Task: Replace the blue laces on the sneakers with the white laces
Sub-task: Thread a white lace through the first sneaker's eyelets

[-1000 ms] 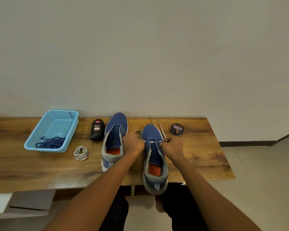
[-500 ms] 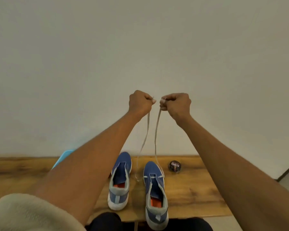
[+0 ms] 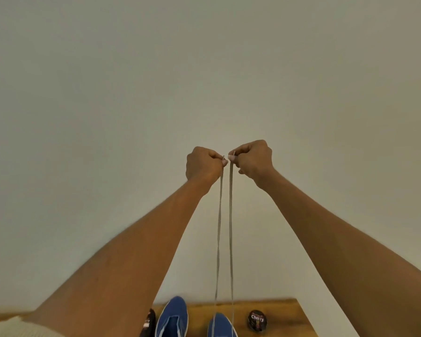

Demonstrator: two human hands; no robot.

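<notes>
Wooden table (image 3: 277,319); raised hands (image 3: 203,166) (image 3: 252,159) pinch white lace (image 3: 231,227) ends.

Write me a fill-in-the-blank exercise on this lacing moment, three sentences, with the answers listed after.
1. Each end of the flat white lace is pinched by a different ____.
2. Both strands run down from the left hand and right hand to the right-side blue fabric ____ on the wooden table.
3. The round black tin printed "Cherry" stands to the ____ of that shoe.

Missing words: hand; sneaker; right
</notes>
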